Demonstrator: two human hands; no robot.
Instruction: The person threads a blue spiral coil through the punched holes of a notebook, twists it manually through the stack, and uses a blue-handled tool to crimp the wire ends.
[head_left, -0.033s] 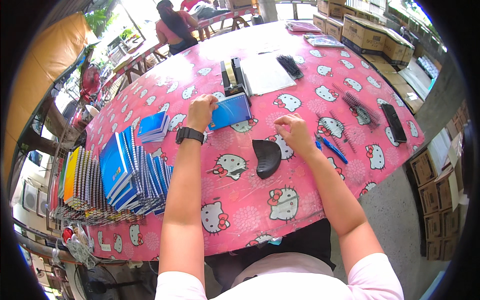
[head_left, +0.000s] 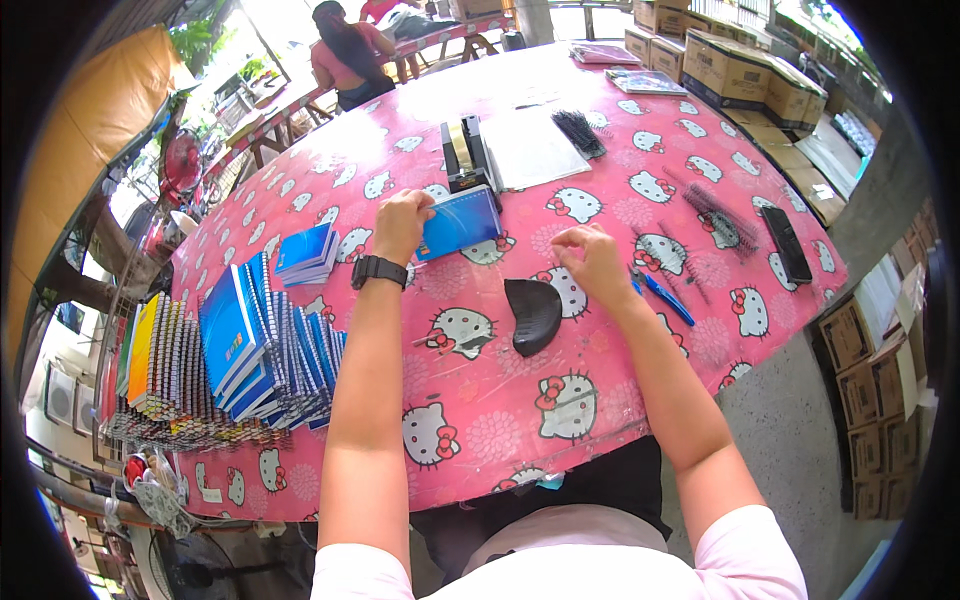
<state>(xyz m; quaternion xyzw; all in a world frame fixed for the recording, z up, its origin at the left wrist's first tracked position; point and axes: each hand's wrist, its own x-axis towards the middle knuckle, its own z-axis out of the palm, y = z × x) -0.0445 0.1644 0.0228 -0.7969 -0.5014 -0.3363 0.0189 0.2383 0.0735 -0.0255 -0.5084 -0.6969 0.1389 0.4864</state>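
My left hand (head_left: 402, 225), with a black watch on its wrist, grips the left edge of a small blue notebook (head_left: 460, 223). The notebook lies just in front of a black tape dispenser (head_left: 464, 155). To the right of it, my right hand (head_left: 592, 262) hovers over the table with thumb and forefinger drawn together; anything between them is too small to make out. A black curved, ribbed piece (head_left: 533, 317) rests between my forearms. Blue-handled pliers (head_left: 664, 298) lie beside my right wrist. A few small blue notebooks (head_left: 307, 252) are stacked left of my left hand.
Tall stacks of spiral notebooks (head_left: 235, 340) fill the table's left side. Black wire coils (head_left: 720, 218), a bundle of coils (head_left: 579, 134), white sheets (head_left: 536, 150) and a phone (head_left: 786, 246) lie farther right. Cardboard boxes (head_left: 728, 68) stand beyond; a person (head_left: 345, 55) sits at another table.
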